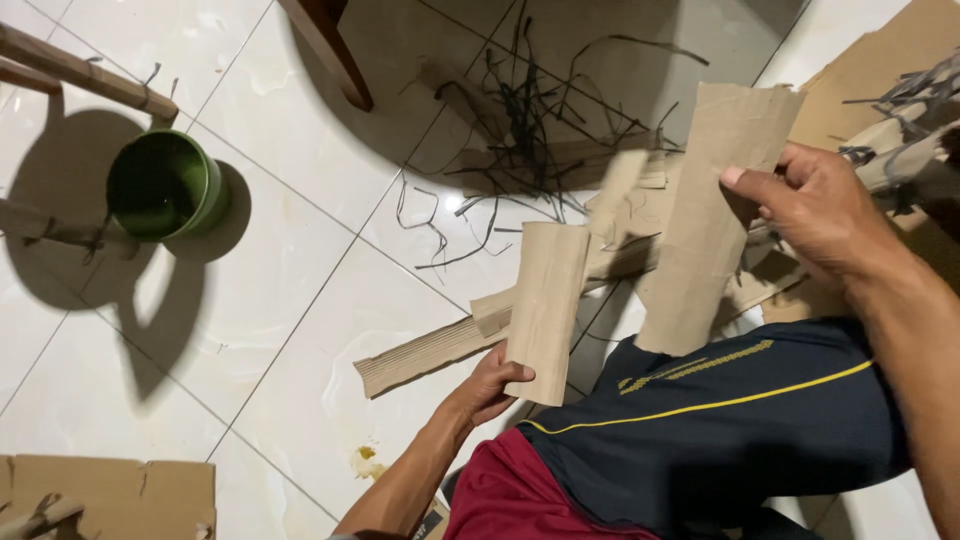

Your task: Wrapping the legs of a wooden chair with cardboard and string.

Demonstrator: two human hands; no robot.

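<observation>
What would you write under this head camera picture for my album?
Left hand and right hand each hold a cardboard strip above a white tiled floor.

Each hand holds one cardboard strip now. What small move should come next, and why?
Probably bring the two strips together. The left hand grips the narrow strip at its lower end, and the right hand pinches the wide strip by its upper edge. Both stand roughly upright and apart, above the cardboard scraps on the tiled floor, so closing that gap seems the shortest step.

glossy white tiled floor point(300, 290) (hard shadows), dark wooden furniture leg point(330, 50).
</observation>
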